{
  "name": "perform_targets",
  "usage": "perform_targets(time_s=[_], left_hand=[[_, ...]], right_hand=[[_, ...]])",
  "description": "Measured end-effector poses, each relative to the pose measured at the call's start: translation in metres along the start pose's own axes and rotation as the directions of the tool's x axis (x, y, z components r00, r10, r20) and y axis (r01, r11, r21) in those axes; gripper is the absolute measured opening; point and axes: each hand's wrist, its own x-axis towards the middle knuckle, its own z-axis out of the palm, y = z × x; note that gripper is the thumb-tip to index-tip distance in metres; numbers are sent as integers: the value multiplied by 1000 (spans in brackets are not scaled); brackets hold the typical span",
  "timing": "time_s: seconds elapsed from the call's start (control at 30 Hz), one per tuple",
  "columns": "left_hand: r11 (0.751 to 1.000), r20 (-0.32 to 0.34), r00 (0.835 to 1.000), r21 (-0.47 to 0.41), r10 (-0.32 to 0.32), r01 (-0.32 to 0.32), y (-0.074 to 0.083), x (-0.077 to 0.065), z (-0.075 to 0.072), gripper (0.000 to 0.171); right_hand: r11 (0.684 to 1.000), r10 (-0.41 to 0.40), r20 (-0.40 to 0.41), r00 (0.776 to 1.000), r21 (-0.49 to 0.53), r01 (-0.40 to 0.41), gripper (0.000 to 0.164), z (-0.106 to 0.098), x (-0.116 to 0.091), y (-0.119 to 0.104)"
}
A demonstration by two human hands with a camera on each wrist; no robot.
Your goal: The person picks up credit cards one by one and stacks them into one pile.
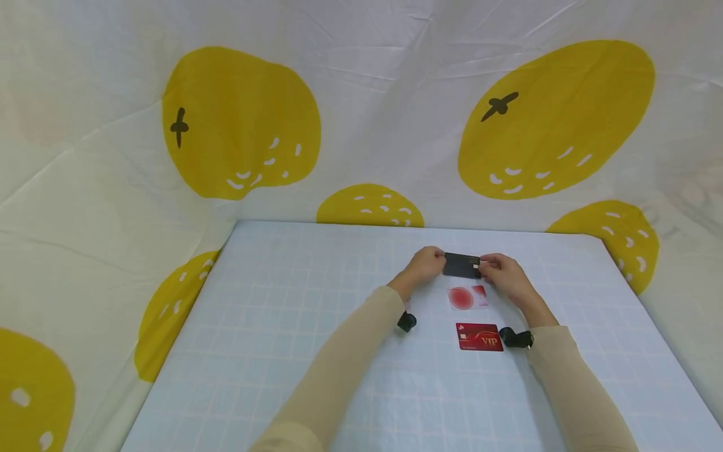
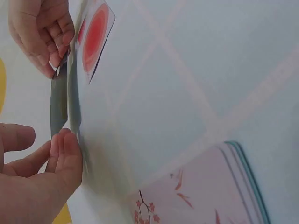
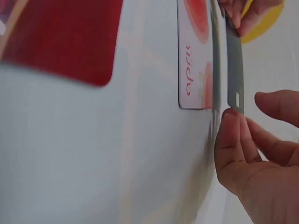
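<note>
A black card [image 1: 462, 265] with a small chip lies between my two hands toward the far side of the table. My left hand [image 1: 425, 265] holds its left end by the fingertips. At the other end, the fingertips of my right hand [image 1: 503, 274] grip the short edge near the chip. The left wrist view shows the black card [image 2: 59, 100] edge-on between both hands. Just nearer than it lies a pale card with a red circle [image 1: 461, 298]. Closer still is a red VIP card [image 1: 480, 338].
A pink card with blossom branches [image 2: 191, 191] lies near my left wrist, mostly hidden by the arm in the head view. Dark wrist cameras [image 1: 407, 322] sit at both sleeves. A white curtain with yellow fruit prints [image 1: 243, 122] rises behind the checked tabletop [image 1: 271, 326].
</note>
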Motion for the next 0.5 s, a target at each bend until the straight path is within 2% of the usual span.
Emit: perform_targets(time_s=[0.13, 0.23, 0.33, 0.5], left_hand=[[998, -3, 1000, -69, 12, -12, -1, -3, -6, 33], [992, 6, 1000, -128, -8, 9, -1, -5, -11, 33], [983, 13, 1000, -182, -26, 28, -3, -9, -17, 33], [968, 20, 1000, -252, -11, 16, -13, -15, -29, 34]], right_hand=[[1000, -9, -18, 1000, 27, 9, 47, 2, -3, -5], [999, -11, -29, 1000, 52, 12, 46, 5, -5, -9], [997, -17, -21, 1000, 80, 19, 48, 8, -7, -13], [991, -35, 1, 999, 125, 35, 49, 13, -12, -21]])
